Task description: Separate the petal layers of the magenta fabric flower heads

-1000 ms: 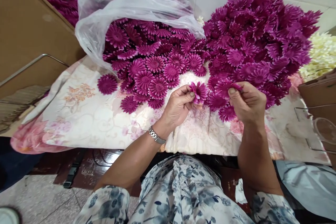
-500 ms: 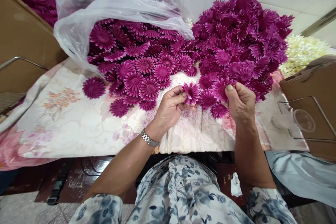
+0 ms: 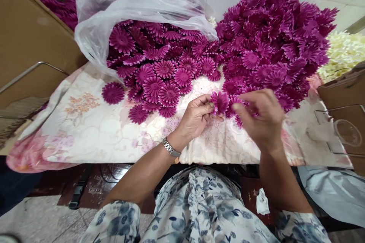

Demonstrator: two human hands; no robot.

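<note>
My left hand (image 3: 196, 115) pinches a small magenta fabric flower (image 3: 219, 102) between thumb and fingers, just above the floral cloth (image 3: 85, 129). My right hand (image 3: 261, 115) is blurred by motion; its fingers curl toward that flower and grip another magenta flower piece (image 3: 236, 101) right beside it. Flat petal layers (image 3: 159, 72) spill from a clear plastic bag (image 3: 137, 7) at the back left. A tall heap of assembled magenta flowers (image 3: 273, 34) rises at the back right, touching my right hand's far side.
One stray petal layer (image 3: 113, 92) lies alone on the cloth. Cream flowers (image 3: 342, 53) sit far right behind a cardboard box (image 3: 342, 95) with a wire frame. Another cardboard box (image 3: 25, 34) stands at left. A tiled wall is behind.
My right hand has swung left with its flower piece toward the flower in my left hand and is now blurred. The left hand has barely moved.
</note>
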